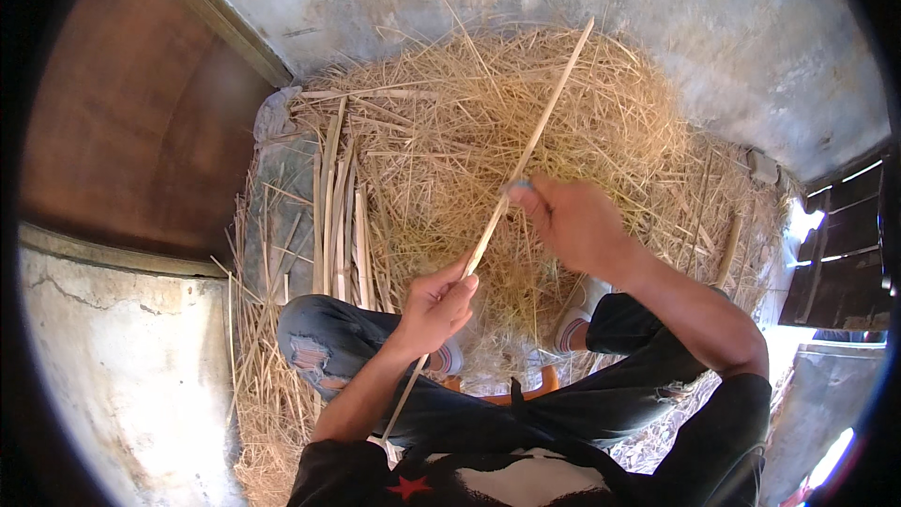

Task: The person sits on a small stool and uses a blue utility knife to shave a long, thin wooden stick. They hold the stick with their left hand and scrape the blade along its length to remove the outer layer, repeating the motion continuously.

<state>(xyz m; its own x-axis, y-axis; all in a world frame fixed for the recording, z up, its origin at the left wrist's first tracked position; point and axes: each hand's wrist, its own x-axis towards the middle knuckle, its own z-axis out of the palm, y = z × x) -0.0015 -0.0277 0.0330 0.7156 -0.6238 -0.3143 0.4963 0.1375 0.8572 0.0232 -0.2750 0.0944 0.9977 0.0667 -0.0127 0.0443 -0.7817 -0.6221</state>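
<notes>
A long, thin, pale strip (556,94), which looks like split bamboo or cane, runs slantwise from my lap up toward the far wall. My left hand (437,308) is closed round its lower part, and the tail end comes out below the fist toward my lap. Farther up, my right hand (580,227) is closed in a fist against the strip's middle. A small grey-blue thing (519,185) shows at its thumb, touching the strip; I cannot tell whether it is a blade or a finger wrap. The inside of that fist is hidden.
Several pale strips (362,235) lie side by side left of my knee, partly by a grey slab (282,221). A heap of straw-like shavings (601,103) spreads before me up to the grey wall (751,28). At far left stands a brown panel (141,122). An orange seat edge (548,379) shows between my legs.
</notes>
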